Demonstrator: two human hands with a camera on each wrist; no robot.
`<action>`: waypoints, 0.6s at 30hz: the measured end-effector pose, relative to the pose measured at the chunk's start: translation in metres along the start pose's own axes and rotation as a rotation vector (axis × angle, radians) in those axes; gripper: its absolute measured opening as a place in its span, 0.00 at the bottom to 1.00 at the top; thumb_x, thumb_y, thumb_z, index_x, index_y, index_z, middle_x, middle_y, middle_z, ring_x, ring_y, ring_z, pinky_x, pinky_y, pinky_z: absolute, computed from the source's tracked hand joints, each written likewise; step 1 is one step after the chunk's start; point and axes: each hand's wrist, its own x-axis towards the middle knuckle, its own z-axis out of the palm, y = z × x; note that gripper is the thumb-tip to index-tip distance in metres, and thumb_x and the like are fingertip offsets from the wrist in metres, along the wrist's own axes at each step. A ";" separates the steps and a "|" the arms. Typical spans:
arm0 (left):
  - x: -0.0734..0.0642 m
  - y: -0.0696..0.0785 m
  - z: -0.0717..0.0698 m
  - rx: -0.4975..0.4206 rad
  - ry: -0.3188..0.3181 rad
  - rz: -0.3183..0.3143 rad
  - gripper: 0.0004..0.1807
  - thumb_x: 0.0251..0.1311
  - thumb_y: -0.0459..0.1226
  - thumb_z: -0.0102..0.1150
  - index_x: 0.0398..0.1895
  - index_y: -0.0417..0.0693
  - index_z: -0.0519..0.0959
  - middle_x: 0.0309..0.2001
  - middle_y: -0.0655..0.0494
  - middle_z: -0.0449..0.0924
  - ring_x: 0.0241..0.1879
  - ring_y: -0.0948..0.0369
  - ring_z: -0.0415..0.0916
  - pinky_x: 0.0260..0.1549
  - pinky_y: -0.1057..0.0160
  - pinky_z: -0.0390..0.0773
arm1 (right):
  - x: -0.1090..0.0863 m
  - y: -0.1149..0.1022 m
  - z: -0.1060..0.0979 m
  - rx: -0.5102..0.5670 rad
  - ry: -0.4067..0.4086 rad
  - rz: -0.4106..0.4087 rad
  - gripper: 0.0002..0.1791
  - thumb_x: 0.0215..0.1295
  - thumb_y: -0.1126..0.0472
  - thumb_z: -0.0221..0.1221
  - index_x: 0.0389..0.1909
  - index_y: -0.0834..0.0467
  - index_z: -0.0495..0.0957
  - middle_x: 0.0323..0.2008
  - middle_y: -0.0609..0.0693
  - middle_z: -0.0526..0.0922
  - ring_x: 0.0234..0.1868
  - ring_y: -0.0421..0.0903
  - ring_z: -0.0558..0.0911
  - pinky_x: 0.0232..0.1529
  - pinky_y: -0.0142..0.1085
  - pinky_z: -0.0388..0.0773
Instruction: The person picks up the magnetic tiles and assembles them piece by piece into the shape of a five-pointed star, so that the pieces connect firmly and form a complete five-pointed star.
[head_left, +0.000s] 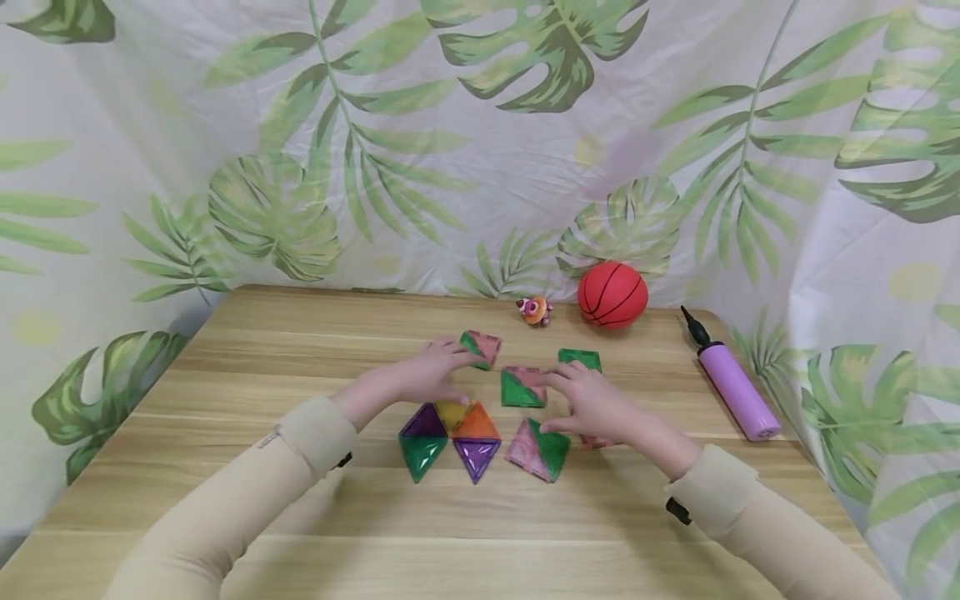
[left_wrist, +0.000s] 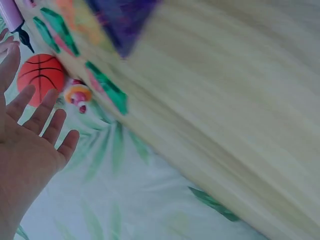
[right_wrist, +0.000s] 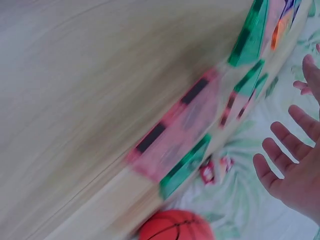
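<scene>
Translucent triangular magnetic tiles lie flat on the table. A purple triangle point(head_left: 424, 422), a green one point(head_left: 422, 455), a yellow one point(head_left: 452, 413), an orange one point(head_left: 477, 423) and a violet one point(head_left: 476, 457) sit close together. My left hand point(head_left: 427, 373) hovers above and behind this group, fingertips by a pink-and-green square point(head_left: 491, 345). The right hand point(head_left: 592, 404) is over the right-hand tiles, near the middle pink-and-green square point(head_left: 516, 390) and a front one point(head_left: 538, 452), partly covering another with a green half point(head_left: 580, 358). Both wrist views show spread fingers holding nothing.
Along the table's back edge stand a small figurine point(head_left: 535, 312) and a red toy basketball point(head_left: 612, 295). A purple hand pump point(head_left: 738, 392) with a black nozzle lies near the right edge. Behind the table hangs a leaf-patterned cloth point(head_left: 420, 192).
</scene>
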 end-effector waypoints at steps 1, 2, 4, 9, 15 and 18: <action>-0.006 -0.003 0.002 0.002 0.008 -0.005 0.37 0.55 0.49 0.65 0.68 0.51 0.65 0.64 0.46 0.66 0.66 0.44 0.56 0.64 0.39 0.53 | 0.003 -0.004 0.002 0.009 0.000 -0.008 0.36 0.51 0.41 0.67 0.59 0.53 0.73 0.56 0.53 0.75 0.60 0.56 0.70 0.58 0.56 0.66; -0.012 -0.007 0.003 -0.003 0.016 -0.010 0.37 0.54 0.48 0.66 0.67 0.51 0.66 0.63 0.46 0.67 0.65 0.44 0.57 0.63 0.39 0.54 | 0.007 -0.007 0.003 0.022 -0.004 -0.013 0.36 0.51 0.42 0.67 0.60 0.54 0.73 0.56 0.53 0.75 0.60 0.56 0.69 0.60 0.57 0.64; -0.024 -0.013 0.008 -0.005 0.027 -0.024 0.37 0.53 0.48 0.67 0.66 0.50 0.67 0.61 0.45 0.68 0.63 0.44 0.59 0.61 0.40 0.56 | 0.013 -0.015 0.007 0.034 -0.008 -0.034 0.36 0.52 0.43 0.67 0.60 0.56 0.72 0.58 0.56 0.74 0.61 0.57 0.69 0.61 0.58 0.62; -0.044 -0.024 0.022 -0.013 -0.007 -0.084 0.39 0.50 0.52 0.67 0.65 0.51 0.68 0.59 0.47 0.70 0.59 0.47 0.62 0.60 0.42 0.59 | 0.028 -0.031 0.019 0.012 -0.048 -0.086 0.36 0.53 0.43 0.67 0.60 0.57 0.72 0.60 0.56 0.72 0.63 0.55 0.68 0.60 0.53 0.66; -0.054 -0.032 0.035 0.007 -0.005 -0.090 0.39 0.46 0.54 0.69 0.62 0.48 0.71 0.55 0.47 0.70 0.57 0.48 0.62 0.57 0.42 0.61 | 0.043 -0.043 0.034 -0.008 -0.140 -0.082 0.38 0.53 0.39 0.64 0.62 0.54 0.71 0.58 0.52 0.72 0.62 0.52 0.68 0.61 0.50 0.65; -0.053 -0.035 0.039 -0.004 0.014 -0.078 0.38 0.45 0.54 0.69 0.60 0.47 0.74 0.54 0.48 0.70 0.56 0.49 0.63 0.56 0.43 0.63 | 0.048 -0.045 0.038 0.008 -0.170 -0.084 0.38 0.54 0.39 0.64 0.63 0.54 0.70 0.58 0.52 0.72 0.60 0.52 0.68 0.61 0.49 0.65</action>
